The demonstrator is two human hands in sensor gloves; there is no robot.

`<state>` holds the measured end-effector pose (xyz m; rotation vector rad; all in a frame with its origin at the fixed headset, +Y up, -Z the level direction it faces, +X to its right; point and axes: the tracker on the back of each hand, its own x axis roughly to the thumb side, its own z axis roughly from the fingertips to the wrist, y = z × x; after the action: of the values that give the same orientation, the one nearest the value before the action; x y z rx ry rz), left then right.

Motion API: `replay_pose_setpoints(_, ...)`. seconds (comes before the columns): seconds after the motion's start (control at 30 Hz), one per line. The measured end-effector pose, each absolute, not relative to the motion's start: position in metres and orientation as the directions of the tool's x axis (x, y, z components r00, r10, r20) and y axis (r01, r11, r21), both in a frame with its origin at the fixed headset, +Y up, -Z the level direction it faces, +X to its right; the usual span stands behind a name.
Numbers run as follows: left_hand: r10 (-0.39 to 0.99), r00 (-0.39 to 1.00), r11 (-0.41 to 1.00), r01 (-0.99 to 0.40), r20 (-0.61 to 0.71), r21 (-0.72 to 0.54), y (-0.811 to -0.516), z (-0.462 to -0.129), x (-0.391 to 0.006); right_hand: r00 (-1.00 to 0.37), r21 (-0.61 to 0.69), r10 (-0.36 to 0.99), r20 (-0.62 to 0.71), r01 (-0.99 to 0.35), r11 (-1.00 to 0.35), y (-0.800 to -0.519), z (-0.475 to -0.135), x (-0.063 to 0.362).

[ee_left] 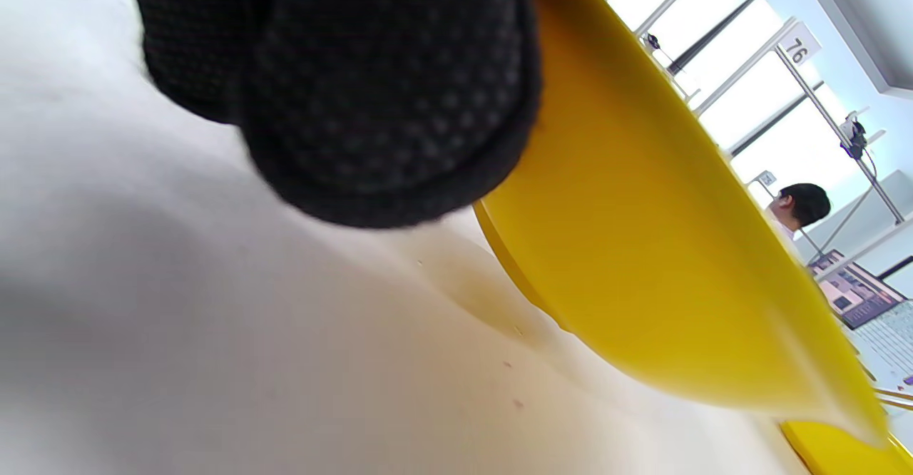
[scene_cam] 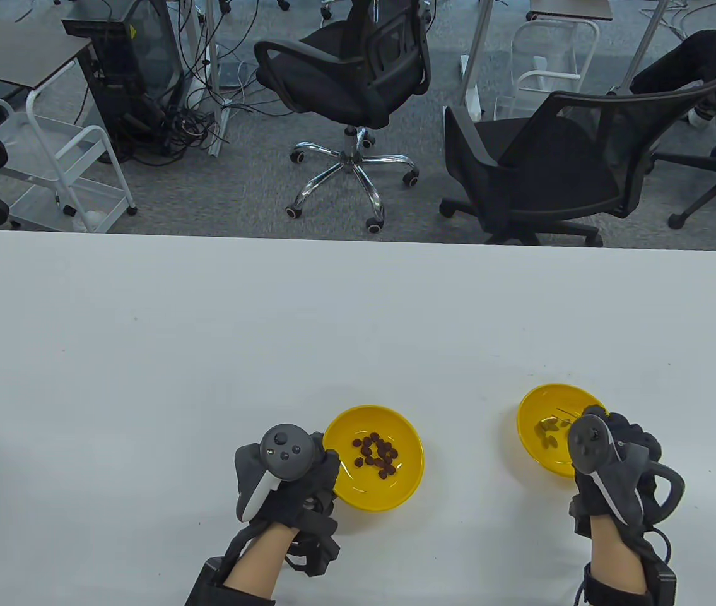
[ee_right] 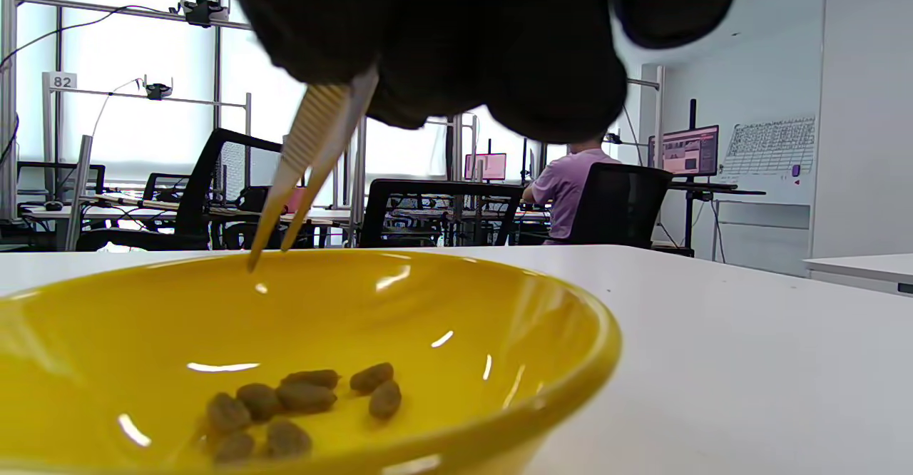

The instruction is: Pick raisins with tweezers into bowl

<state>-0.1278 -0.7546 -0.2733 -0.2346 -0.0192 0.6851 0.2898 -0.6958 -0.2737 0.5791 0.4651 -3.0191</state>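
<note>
Right wrist view shows the tweezers point(ee_right: 308, 168) pinched high on their ridged handles by the gloved fingers point(ee_right: 456, 47) of the right hand point(scene_cam: 613, 470). The two metal arms run down and to the left from that grip, their tips slightly apart with nothing between them, hanging just above the rim of the right bowl point(ee_right: 563, 361). Below the tips, on the floor of this yellow bowl, lies a small cluster of dropped raisins point(ee_right: 299, 400), several touching one another and two a little off to the side.

From the table view, the right hand sits at the near edge of that bowl, covering part of its rim, with the tracker point(scene_cam: 588, 442) on its back.

Well away from the grip, toward the person's left, stands the left bowl point(scene_cam: 411, 470), also yellow, holding the larger heap of raisins point(scene_cam: 378, 454) near its middle. The left hand point(scene_cam: 288, 473) rests on the white table point(scene_cam: 206, 347) and touches this bowl's near-left side; in the left wrist view a gloved fingertip point(ee_left: 371, 104) lies against the outer wall. Whether the hand grips the bowl or merely leans on it cannot be told.

Beyond the table's far edge stand two black office chairs point(scene_cam: 358, 69) and a white cart point(scene_cam: 61, 170).
</note>
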Motion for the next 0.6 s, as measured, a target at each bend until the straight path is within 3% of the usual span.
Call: replay_pose_setpoints(0.6,0.619,0.753,0.745,-0.653,-0.223,-0.137,-0.761,-0.285,-0.172,-0.963,-0.288,-0.014,-0.27,0.095,-0.953,-0.699,-0.274,0.265)
